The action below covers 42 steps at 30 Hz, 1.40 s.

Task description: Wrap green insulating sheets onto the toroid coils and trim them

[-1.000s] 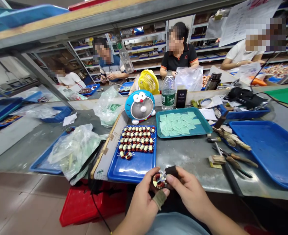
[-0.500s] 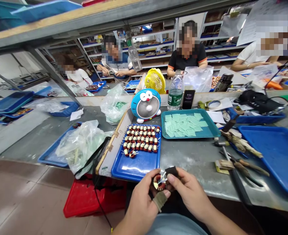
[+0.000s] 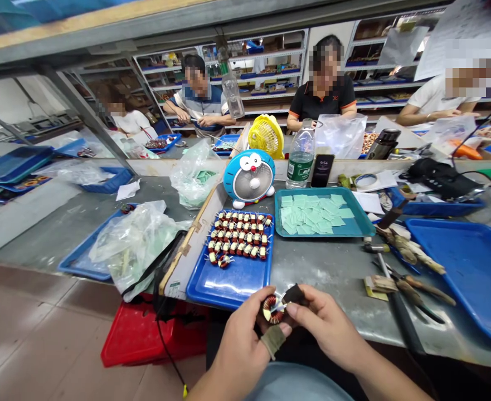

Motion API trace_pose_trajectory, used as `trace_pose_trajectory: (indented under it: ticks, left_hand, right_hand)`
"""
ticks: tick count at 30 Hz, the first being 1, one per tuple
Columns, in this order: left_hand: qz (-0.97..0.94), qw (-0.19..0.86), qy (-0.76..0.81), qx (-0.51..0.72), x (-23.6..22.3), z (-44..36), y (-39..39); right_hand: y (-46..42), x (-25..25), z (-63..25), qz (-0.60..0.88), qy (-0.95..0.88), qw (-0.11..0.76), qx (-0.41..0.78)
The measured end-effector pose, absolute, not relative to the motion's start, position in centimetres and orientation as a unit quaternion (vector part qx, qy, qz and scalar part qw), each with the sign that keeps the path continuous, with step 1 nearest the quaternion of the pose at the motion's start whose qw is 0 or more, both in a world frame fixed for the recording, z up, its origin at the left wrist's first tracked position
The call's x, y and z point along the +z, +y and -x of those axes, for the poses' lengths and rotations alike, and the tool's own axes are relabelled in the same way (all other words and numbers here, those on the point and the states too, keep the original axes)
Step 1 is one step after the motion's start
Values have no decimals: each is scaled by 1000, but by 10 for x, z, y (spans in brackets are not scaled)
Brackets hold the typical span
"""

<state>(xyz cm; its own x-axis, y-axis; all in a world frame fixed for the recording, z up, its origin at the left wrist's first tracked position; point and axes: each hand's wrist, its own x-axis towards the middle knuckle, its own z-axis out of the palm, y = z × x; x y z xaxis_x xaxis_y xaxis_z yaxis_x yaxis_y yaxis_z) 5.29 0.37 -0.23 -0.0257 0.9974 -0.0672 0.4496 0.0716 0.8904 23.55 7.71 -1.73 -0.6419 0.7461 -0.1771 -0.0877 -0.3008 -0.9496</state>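
Close to my body, just off the bench's front edge, my left hand (image 3: 249, 340) is closed around a toroidal coil (image 3: 272, 309) wound with copper-red wire. A pale piece and bright wire ends show at its middle. Olive tape wraps my left thumb. My right hand (image 3: 322, 323) pinches at the coil's right side, by the wire ends, with a dark cover on its index finger. The exact grip of its fingertips is partly hidden. Beyond my hands, a blue tray (image 3: 228, 283) holds rows of similar coils (image 3: 239, 236), one lying apart in front.
A teal tray (image 3: 366, 227) of pale green sheets (image 3: 312, 213) stands behind, with a blue fan (image 3: 251, 178) and water bottle (image 3: 300, 161). At right lie pliers (image 3: 421, 295), a hammer (image 3: 402, 317) and a blue tray (image 3: 475, 273). Several people sit across the bench.
The camera view has shifted slightly. Both hands keep nearly the same hold on the coil, and the tray's coils stay as they were.
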Motion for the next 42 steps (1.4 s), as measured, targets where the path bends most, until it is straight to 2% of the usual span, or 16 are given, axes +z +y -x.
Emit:
trace_pose_trajectory:
  ticks: [8,26,33,42]
  left_hand:
    - [-626,355,621,312,-8,-52,4]
    - [-543,470,605,343,3,-71,4]
    - [-565,442,619,321,8,-80,8]
    - [-603,357,645,305,8,-83,8]
  right_hand:
    - [77,-18,-244,339,-545,277,715]
    - [74,-13,-260,314,-516,297,739]
    - [73,-17,-268,316,-513,302,739]
    - [74,-21,-272,310,-512,301,742]
